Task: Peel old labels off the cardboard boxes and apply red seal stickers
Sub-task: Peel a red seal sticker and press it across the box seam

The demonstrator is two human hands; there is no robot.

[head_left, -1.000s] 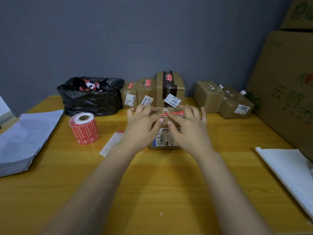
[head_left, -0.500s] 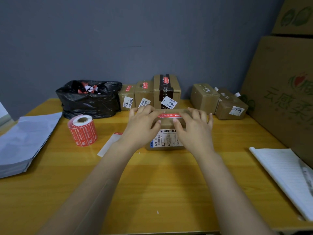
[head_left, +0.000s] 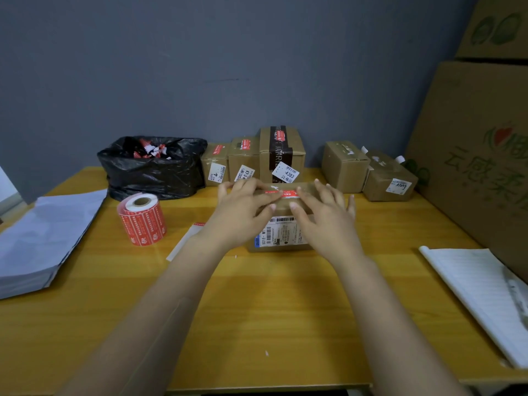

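The cardboard box (head_left: 283, 211) sits right of the red sticker roll (head_left: 142, 219), shipping label (head_left: 281, 234) facing the person. Left hand (head_left: 243, 212) and right hand (head_left: 325, 221), fingers straight and gripping nothing, press the red seal sticker (head_left: 287, 193) onto its top

1. One view only: the camera rides on my head, facing forward and down over the desk (head_left: 271, 310) toward its far edge and the grey wall (head_left: 228, 67).
2. It is near; the desk's near edge shows at the bottom.
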